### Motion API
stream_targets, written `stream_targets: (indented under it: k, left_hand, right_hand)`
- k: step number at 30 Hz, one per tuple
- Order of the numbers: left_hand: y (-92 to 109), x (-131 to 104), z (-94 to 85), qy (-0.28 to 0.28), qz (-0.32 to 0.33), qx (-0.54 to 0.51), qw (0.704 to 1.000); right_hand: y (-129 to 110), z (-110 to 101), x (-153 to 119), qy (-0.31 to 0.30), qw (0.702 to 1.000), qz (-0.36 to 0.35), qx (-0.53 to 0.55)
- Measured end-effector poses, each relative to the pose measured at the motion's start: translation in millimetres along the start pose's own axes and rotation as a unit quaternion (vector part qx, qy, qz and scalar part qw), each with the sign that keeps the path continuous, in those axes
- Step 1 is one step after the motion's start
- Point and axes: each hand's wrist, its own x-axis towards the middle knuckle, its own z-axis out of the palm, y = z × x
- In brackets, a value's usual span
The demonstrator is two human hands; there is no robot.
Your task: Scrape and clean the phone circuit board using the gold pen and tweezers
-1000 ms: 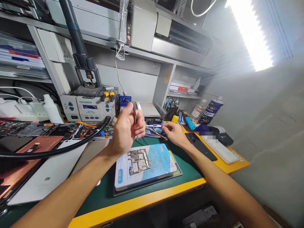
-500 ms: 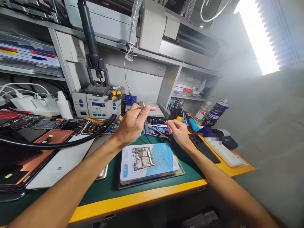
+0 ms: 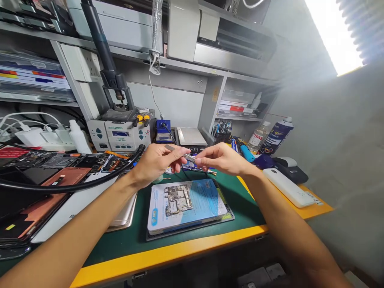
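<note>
A small flat metal tool [image 3: 189, 157] is held up between both hands above the bench. My left hand [image 3: 160, 162] pinches its left part between thumb and fingers. At its right end, the thumb and fingers of my right hand [image 3: 220, 158] close on it. Below the hands, a flat blue-and-white pack [image 3: 204, 204] with a printed circuit-board picture [image 3: 178, 200] lies on a dark tray-like base [image 3: 229, 216]. The exact kind of tool is too small to tell.
A hot-air station [image 3: 120, 136] stands at the back left, its black hose [image 3: 75, 185] crossing over phones and boards. A white phone [image 3: 288, 186], a clear bottle [image 3: 258, 136] and a blue spray can [image 3: 276, 136] are at the right. Shelves rise behind.
My right hand has moved up and now meets my left hand at the metal tool. The white stick it held is no longer seen in it. The camera view has shifted slightly.
</note>
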Motion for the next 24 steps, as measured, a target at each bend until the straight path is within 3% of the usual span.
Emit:
stream_targets:
  k: [8, 15, 24]
  left_hand:
    - [-12, -41, -24.3, -0.039, 0.017, 0.19, 0.981]
    - [-16, -65, -21.3, -0.068, 0.095, 0.346, 0.931]
    - [-19, -71, -16.0, -0.082, 0.178, 0.41, 0.891]
  right_hand:
    - [19, 5, -7, -0.118, 0.987, 0.098, 0.038]
    - [21, 15, -9, -0.185, 0.966, 0.173, 0.05]
    - [21, 16, -11, -0.21, 0.951, 0.217, 0.06]
